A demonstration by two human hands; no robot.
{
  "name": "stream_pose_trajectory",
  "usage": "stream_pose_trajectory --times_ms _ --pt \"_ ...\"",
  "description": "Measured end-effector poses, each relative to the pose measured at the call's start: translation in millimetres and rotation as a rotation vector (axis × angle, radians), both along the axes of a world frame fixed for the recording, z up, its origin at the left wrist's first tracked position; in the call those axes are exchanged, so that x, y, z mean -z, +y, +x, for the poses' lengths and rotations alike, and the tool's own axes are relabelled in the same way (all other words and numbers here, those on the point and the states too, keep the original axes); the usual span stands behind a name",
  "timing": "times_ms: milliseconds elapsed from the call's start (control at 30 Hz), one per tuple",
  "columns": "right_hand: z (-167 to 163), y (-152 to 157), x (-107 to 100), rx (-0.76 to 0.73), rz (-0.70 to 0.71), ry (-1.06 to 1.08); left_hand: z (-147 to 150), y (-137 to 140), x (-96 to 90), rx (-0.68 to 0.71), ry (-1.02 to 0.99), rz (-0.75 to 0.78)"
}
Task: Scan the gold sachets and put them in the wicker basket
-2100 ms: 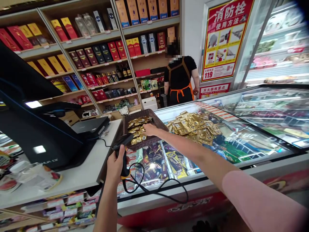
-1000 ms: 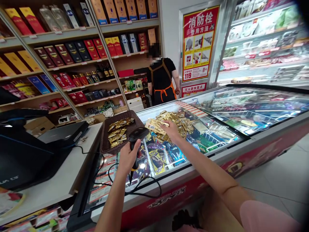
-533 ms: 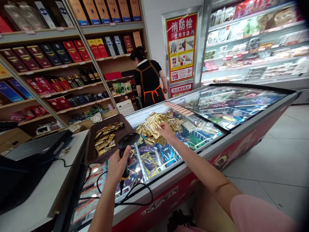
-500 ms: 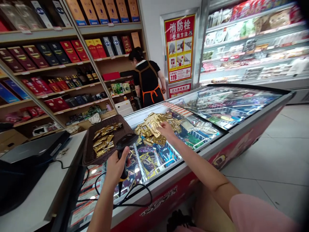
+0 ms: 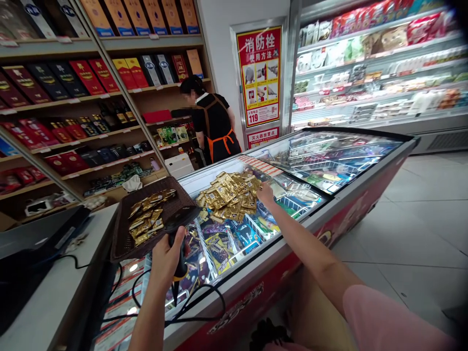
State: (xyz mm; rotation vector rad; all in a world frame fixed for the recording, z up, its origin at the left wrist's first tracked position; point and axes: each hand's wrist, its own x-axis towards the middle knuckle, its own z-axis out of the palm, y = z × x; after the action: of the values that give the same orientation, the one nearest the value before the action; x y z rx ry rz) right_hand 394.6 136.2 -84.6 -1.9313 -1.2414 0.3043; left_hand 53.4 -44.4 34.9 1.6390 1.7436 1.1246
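Observation:
My left hand point(image 5: 170, 256) is wrapped round the dark handle of a barcode scanner point(image 5: 179, 265), its head tilted over the rim of a brown woven basket point(image 5: 117, 239). Several shiny gold packets point(image 5: 148, 224) lie inside that basket. A loose heap of similar gold packets point(image 5: 226, 195) is spread on the glass top of a chest freezer point(image 5: 278, 246). At the heap's right edge, my right hand point(image 5: 266, 192) has its fingers curled together against a gold packet point(image 5: 253, 184); the fingertips are partly hidden.
The scanner's black cable point(image 5: 219, 302) loops over the freezer's front edge. Left stands a counter point(image 5: 78, 287) with a dark device. Behind the freezer, a person in an apron point(image 5: 215, 126) faces shelves point(image 5: 135, 90) of boxes. A lit refrigerated display point(image 5: 365, 92) is at the back right.
My right hand has moved from above the middle of the heap, where it held gold packets, to the heap's right edge. The view has shifted slightly; the scanner stays in my left hand.

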Motion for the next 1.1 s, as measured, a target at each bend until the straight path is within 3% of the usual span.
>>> stream_pose_trajectory --times_ms 267,433,533,667,800,933,1100 --pt "-5.5 -4.2 6.7 0.018 0.047 -0.117 -2.8 0.7 -0.1 -0.042 -0.127 0.002" --pt "-11.8 -17.9 -0.7 0.024 0.146 -0.183 -31.8 -1.8 5.7 -0.084 -0.222 -0.013" --pt "-33.3 -22.6 -13.4 -0.03 0.212 -0.219 -56.2 -7.8 6.9 -0.17 -0.279 0.002" --pt "-96.0 -25.9 -37.7 -0.238 0.268 -0.281 -87.3 -19.5 7.7 -0.281 -0.338 0.016" --pt "-187.8 -28.8 -62.5 -0.523 0.249 -0.329 -111.3 -30.1 12.3 -0.351 -0.365 0.001" --pt "-279.3 -26.8 -82.2 -0.763 0.12 -0.349 -128.5 -37.7 20.9 -0.413 -0.359 -0.002" --pt "-362.8 -12.7 -95.3 -0.914 -0.176 -0.336 -141.0 -46.1 26.4 -0.405 -0.336 0.006"
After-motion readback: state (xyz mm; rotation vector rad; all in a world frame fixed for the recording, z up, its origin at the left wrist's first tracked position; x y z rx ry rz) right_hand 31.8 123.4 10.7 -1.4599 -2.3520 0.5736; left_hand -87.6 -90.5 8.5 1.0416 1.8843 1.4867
